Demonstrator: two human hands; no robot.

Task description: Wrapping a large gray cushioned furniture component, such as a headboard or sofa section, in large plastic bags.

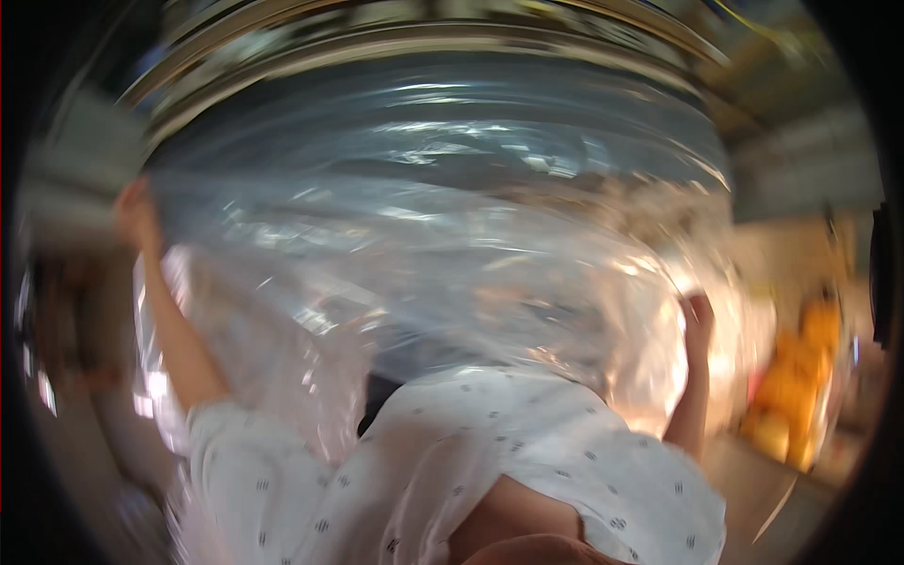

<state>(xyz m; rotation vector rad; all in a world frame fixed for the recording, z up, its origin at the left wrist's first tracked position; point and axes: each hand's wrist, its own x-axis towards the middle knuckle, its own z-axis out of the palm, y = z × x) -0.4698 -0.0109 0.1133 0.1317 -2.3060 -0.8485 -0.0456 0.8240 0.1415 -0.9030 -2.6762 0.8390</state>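
A wide sheet of clear plastic film, wrinkled and shiny, spreads in front of me between my raised arms. My left hand is far out on the left, closed on the film's edge, with its fingers blurred. On the right, my right hand grips the film's other side, its fingers partly hidden. The film is drawn taut in folds between the two hands and hangs down toward my body on the left. Through it shows a dark grey surface.
Beyond the dark surface run pale curved rails or edges. Orange-yellow objects stand low at the right, beside a brownish panel. Much of the surroundings is smeared by motion.
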